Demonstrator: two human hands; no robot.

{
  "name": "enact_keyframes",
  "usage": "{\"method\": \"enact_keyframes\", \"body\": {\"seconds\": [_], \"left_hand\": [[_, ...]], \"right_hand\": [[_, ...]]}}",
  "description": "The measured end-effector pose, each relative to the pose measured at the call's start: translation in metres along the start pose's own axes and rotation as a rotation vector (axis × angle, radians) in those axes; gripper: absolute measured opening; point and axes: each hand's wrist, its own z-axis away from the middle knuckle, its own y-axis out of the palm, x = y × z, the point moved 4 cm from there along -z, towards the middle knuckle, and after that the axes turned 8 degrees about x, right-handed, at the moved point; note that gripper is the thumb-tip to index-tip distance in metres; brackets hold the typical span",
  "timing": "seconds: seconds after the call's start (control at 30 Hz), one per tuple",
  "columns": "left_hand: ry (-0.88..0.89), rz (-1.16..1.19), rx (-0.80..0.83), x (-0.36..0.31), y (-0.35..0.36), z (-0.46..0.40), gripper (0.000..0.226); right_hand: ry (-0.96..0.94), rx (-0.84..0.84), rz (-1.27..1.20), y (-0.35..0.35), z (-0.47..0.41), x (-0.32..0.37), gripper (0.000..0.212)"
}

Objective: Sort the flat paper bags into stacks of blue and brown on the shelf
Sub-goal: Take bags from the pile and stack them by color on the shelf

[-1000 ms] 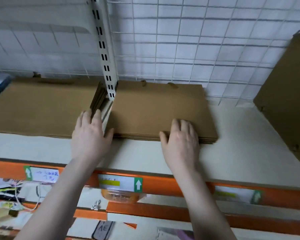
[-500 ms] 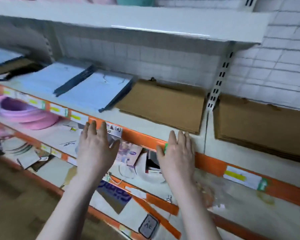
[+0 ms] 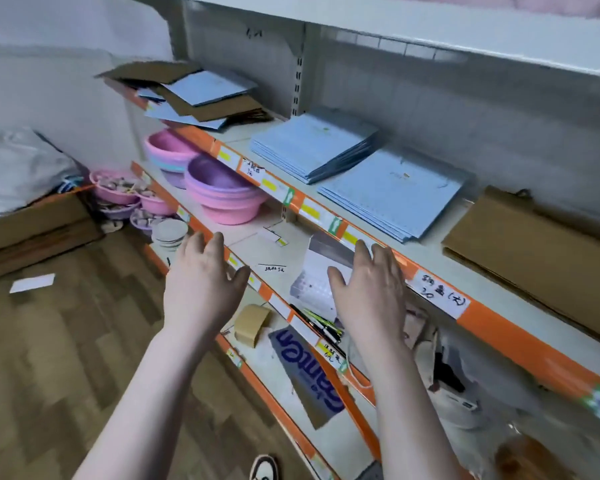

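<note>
A person faces a shop shelf (image 3: 426,261) with both hands raised, palms down, in front of its orange edge. The left hand (image 3: 201,289) and right hand (image 3: 371,292) are spread and grasp nothing. Beyond the right hand lie two neat blue stacks (image 3: 312,143), (image 3: 395,192); a brown stack (image 3: 541,244) sits just beside them to the right. Far left of the blue stacks, a jumbled pile of mixed blue and brown bags (image 3: 194,95) remains unsorted. The flat bags look light, thin and bendable, likely slippery against one another; pinching an overhanging edge or sliding a palm beneath seems the surest hold.
</note>
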Motion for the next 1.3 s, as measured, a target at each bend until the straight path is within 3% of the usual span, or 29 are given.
{"method": "enact_keyframes", "body": {"seconds": [0.5, 0.7, 1.0, 1.3], "left_hand": [[-0.1, -0.158, -0.089, 0.135, -0.03, -0.248, 0.057], [-0.132, -0.169, -0.072, 0.168, -0.035, -0.326, 0.057], [-0.056, -0.063, -0.006, 0.22, -0.03, -0.446, 0.055], [0.1, -0.025, 0.068, 0.299, -0.058, -0.597, 0.058]], "right_hand": [[-0.169, 0.032, -0.135, 0.105, -0.253, 0.198, 0.055], [-0.227, 0.055, -0.149, 0.128, -0.315, 0.258, 0.054], [-0.125, -0.053, -0.125, 0.162, -0.397, 0.322, 0.056], [0.094, -0.147, -0.112, 0.188, -0.488, 0.414, 0.046]]}}
